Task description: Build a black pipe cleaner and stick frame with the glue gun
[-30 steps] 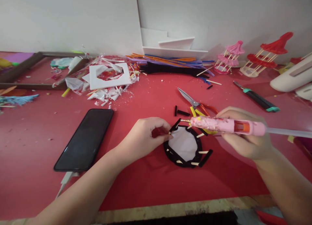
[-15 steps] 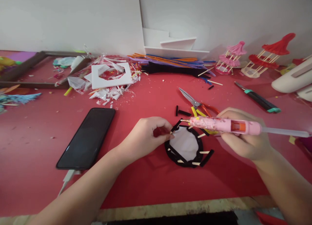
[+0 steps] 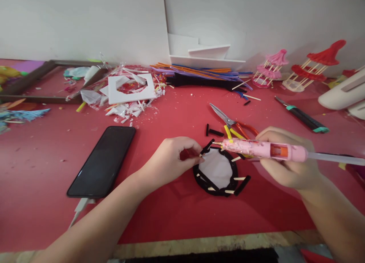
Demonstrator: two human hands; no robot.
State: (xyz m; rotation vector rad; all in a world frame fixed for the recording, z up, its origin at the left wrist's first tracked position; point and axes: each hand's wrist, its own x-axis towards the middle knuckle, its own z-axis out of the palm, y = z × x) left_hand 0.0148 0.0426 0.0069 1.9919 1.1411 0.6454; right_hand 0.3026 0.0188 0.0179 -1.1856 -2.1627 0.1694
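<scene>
- Left hand (image 3: 179, 154): fingertips pinched black strip (image 3: 207, 147) at the black-rimmed disc (image 3: 216, 168), near the table's (image 3: 159, 221) front edge.
- Right hand (image 3: 288, 156): wrapped around pink glue gun (image 3: 253, 148), nozzle (image 3: 218, 143) at strip.
- Risks: nozzle slip likely meant burnt left fingertips; loose pinch, a skewed strip.

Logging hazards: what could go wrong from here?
The metal tip of the pink glue gun sits close to the fingers of the left hand; if hot, it could burn them. The black strip seems pinched near one end, tip at the other, so might twist. The orange-handled scissors near the right hand could get knocked.
</scene>
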